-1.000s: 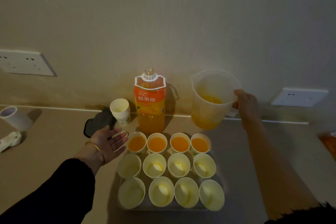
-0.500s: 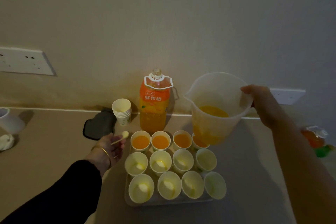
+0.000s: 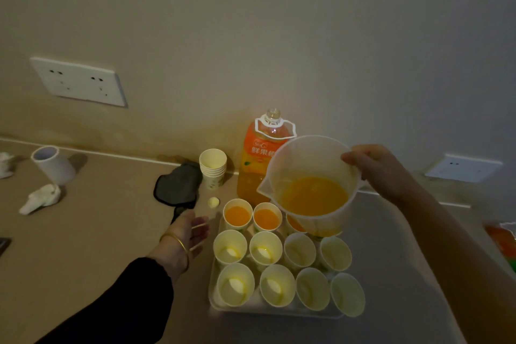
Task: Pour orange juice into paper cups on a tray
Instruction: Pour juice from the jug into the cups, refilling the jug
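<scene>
My right hand (image 3: 377, 170) grips the handle side of a clear plastic jug (image 3: 312, 184) with orange juice in its bottom. The jug hangs tilted toward me over the back right cups of the tray (image 3: 215, 307). Several paper cups stand on the tray in three rows. Two back cups (image 3: 237, 215) show juice, a third is partly hidden by the jug, and the front two rows (image 3: 265, 248) look empty. My left hand (image 3: 192, 232) rests open on the counter, just left of the tray.
An uncapped orange juice bottle (image 3: 257, 159) stands behind the tray by the wall. Left of it are a stack of spare cups (image 3: 213, 167), a small yellow cap (image 3: 213, 202), a dark cloth (image 3: 178, 184), a white mug (image 3: 53, 165) and crumpled tissue (image 3: 42, 198).
My right hand has carried the jug from the back right forward and over the back row of cups, tilting it. My left hand has let go of the small cap, which lies on the counter.
</scene>
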A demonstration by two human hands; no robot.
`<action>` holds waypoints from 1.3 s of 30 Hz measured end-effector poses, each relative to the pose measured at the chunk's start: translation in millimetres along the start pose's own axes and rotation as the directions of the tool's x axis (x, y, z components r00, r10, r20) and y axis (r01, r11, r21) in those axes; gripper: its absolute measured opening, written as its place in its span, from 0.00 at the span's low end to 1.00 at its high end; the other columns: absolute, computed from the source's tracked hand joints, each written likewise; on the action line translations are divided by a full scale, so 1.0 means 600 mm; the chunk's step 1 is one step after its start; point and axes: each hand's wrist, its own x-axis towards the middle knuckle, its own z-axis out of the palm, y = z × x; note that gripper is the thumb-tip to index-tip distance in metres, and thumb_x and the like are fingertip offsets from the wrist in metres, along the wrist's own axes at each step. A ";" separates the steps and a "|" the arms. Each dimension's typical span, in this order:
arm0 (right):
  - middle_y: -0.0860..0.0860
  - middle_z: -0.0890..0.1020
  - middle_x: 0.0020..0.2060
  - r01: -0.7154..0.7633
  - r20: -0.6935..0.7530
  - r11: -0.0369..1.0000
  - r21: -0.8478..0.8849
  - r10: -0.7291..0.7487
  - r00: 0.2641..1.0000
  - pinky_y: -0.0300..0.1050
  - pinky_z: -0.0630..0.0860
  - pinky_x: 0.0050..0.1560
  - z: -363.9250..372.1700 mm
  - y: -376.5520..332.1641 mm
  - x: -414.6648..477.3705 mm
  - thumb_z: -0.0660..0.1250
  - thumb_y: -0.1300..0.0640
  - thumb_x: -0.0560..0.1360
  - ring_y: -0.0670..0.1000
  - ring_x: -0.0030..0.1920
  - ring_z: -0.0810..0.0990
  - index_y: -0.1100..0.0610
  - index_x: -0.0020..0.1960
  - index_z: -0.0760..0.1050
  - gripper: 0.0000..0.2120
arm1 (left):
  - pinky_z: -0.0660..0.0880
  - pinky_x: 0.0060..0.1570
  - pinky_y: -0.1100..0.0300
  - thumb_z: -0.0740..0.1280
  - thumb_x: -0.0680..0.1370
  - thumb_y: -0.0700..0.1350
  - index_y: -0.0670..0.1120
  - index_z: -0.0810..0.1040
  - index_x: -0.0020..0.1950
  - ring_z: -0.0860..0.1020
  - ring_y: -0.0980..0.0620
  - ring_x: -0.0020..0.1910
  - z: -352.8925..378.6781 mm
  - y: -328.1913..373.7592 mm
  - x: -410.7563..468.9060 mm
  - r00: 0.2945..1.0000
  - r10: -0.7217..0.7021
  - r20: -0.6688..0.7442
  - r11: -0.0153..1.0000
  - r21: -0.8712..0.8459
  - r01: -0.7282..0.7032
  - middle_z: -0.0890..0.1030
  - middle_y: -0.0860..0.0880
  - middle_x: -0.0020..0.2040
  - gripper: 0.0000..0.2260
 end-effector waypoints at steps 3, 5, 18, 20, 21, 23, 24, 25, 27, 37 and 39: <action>0.50 0.70 0.24 0.048 0.025 0.995 -0.086 -0.046 0.999 0.44 0.65 0.32 0.012 -0.006 0.007 0.62 0.44 0.65 0.44 0.25 0.67 0.58 0.27 0.69 0.18 | 0.62 0.53 0.55 0.52 0.82 0.52 0.44 0.78 0.41 0.73 0.50 0.46 0.002 -0.005 -0.002 0.998 0.054 -0.012 0.999 0.006 -0.054 0.77 0.47 0.42 0.20; 0.53 0.71 0.26 0.076 0.042 0.986 -0.146 -0.071 0.997 0.45 0.65 0.33 0.018 -0.008 0.011 0.59 0.38 0.62 0.48 0.28 0.68 0.61 0.28 0.70 0.24 | 0.62 0.54 0.54 0.53 0.82 0.51 0.44 0.78 0.41 0.72 0.49 0.51 0.000 -0.008 -0.002 0.997 0.077 -0.022 0.997 -0.007 -0.078 0.77 0.48 0.42 0.20; 0.51 0.65 0.25 0.168 0.212 0.870 -0.463 -0.075 0.974 0.45 0.59 0.31 0.056 -0.012 0.032 0.56 0.43 0.69 0.50 0.28 0.64 0.55 0.27 0.63 0.19 | 0.58 0.68 0.48 0.50 0.82 0.57 0.39 0.72 0.66 0.66 0.46 0.69 -0.010 -0.015 -0.011 1.000 0.017 0.009 0.995 -0.096 -0.016 0.72 0.42 0.67 0.26; 0.50 0.65 0.25 0.168 0.225 0.875 -0.455 -0.070 0.972 0.43 0.60 0.30 0.062 -0.007 0.032 0.60 0.45 0.73 0.49 0.28 0.64 0.55 0.27 0.64 0.20 | 0.57 0.68 0.48 0.50 0.81 0.58 0.39 0.70 0.68 0.65 0.46 0.70 -0.011 -0.016 -0.011 0.999 0.001 0.033 0.997 -0.083 0.002 0.71 0.42 0.68 0.27; 0.51 0.66 0.25 0.170 0.230 0.876 -0.452 -0.069 0.971 0.43 0.60 0.31 0.065 -0.005 0.033 0.62 0.47 0.75 0.49 0.28 0.64 0.54 0.27 0.64 0.21 | 0.57 0.68 0.48 0.49 0.81 0.59 0.39 0.69 0.68 0.65 0.45 0.70 -0.012 -0.017 -0.010 0.999 -0.004 0.043 0.997 -0.077 0.007 0.70 0.42 0.69 0.27; 0.51 0.66 0.25 0.171 0.237 0.872 -0.459 -0.065 0.969 0.43 0.61 0.32 0.072 -0.002 0.035 0.63 0.51 0.76 0.49 0.28 0.64 0.54 0.27 0.65 0.21 | 0.58 0.68 0.48 0.49 0.81 0.59 0.39 0.68 0.69 0.65 0.45 0.70 -0.012 -0.019 -0.008 0.998 -0.011 0.057 0.998 -0.066 0.015 0.69 0.41 0.70 0.28; 0.51 0.66 0.25 0.170 0.242 0.868 -0.467 -0.059 0.968 0.43 0.61 0.32 0.075 -0.002 0.035 0.64 0.51 0.76 0.49 0.28 0.64 0.54 0.27 0.64 0.21 | 0.58 0.68 0.49 0.48 0.81 0.59 0.38 0.68 0.69 0.64 0.45 0.70 -0.013 -0.019 -0.007 0.998 -0.014 0.062 0.998 -0.060 0.018 0.69 0.41 0.70 0.28; 0.50 0.66 0.25 0.169 0.247 0.864 -0.474 -0.054 0.968 0.43 0.61 0.32 0.077 -0.003 0.035 0.64 0.52 0.76 0.48 0.28 0.63 0.54 0.26 0.64 0.21 | 0.57 0.68 0.49 0.48 0.81 0.59 0.38 0.68 0.70 0.64 0.45 0.71 -0.013 -0.019 -0.006 0.998 -0.018 0.066 0.998 -0.051 0.021 0.68 0.41 0.70 0.29; 0.50 0.65 0.24 0.177 0.257 0.857 -0.483 -0.055 0.965 0.44 0.60 0.32 0.082 -0.005 0.035 0.64 0.52 0.76 0.48 0.27 0.63 0.54 0.26 0.63 0.21 | 0.55 0.70 0.48 0.47 0.81 0.60 0.39 0.67 0.70 0.63 0.45 0.72 -0.014 -0.020 -0.005 0.997 -0.030 0.069 0.999 -0.032 0.032 0.67 0.41 0.71 0.30; 0.49 0.66 0.25 0.194 0.331 0.788 -0.585 0.013 0.943 0.41 0.59 0.29 0.098 -0.014 0.041 0.55 0.40 0.70 0.47 0.28 0.64 0.53 0.27 0.64 0.20 | 0.55 0.70 0.49 0.47 0.81 0.60 0.37 0.64 0.71 0.60 0.44 0.73 -0.009 -0.022 -0.002 0.993 -0.087 0.085 0.994 -0.055 0.092 0.64 0.40 0.73 0.31; 0.49 0.66 0.26 0.200 0.341 0.774 -0.601 0.022 0.940 0.41 0.58 0.29 0.101 -0.015 0.043 0.53 0.39 0.67 0.47 0.27 0.64 0.53 0.27 0.64 0.19 | 0.56 0.70 0.49 0.47 0.81 0.60 0.37 0.65 0.71 0.60 0.44 0.73 -0.006 -0.022 0.000 0.992 -0.091 0.082 0.994 -0.045 0.095 0.65 0.40 0.73 0.31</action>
